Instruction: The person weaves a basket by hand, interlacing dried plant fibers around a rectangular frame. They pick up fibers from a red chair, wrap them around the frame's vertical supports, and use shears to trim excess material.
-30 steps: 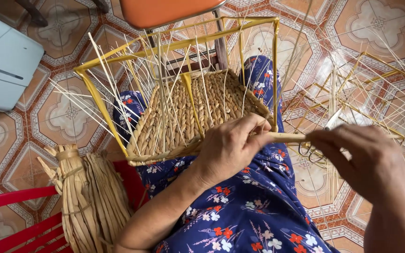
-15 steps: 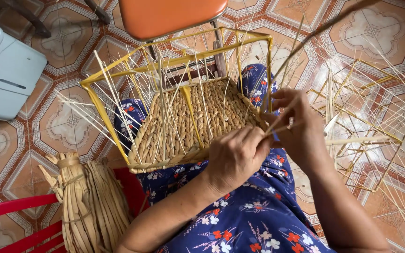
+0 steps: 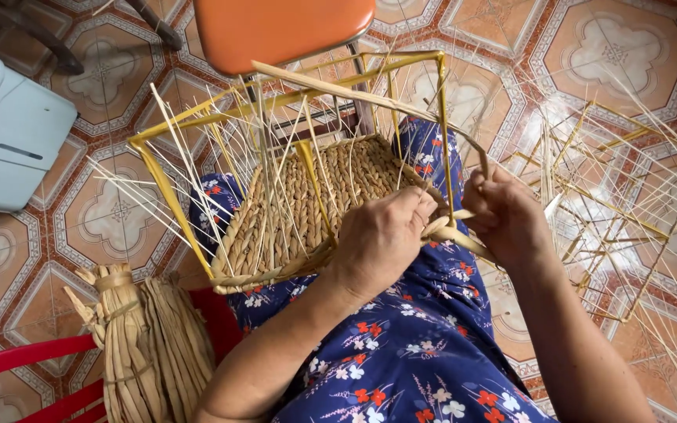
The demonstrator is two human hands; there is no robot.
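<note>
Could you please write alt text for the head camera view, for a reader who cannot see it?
A person's left hand and right hand work a flat straw strand at the corner of a half-woven basket on a yellow wire frame, resting on their floral-clothed lap. Straw bundles lie at lower left on a red chair.

A patterned tiled floor (image 3: 111, 215) carries everything. On it, a pale grey appliance (image 3: 9, 137) sits at nine o'clock and an orange-seated chair (image 3: 284, 27) stands at twelve. An unfinished yellow wire frame with loose reeds (image 3: 613, 211) lies at three o'clock.

The basket (image 3: 315, 204) rests on the lap; straw bundles (image 3: 146, 345) lie near left, a chair (image 3: 284, 27) stands far behind, and wire frames (image 3: 613, 211) sit right.
</note>
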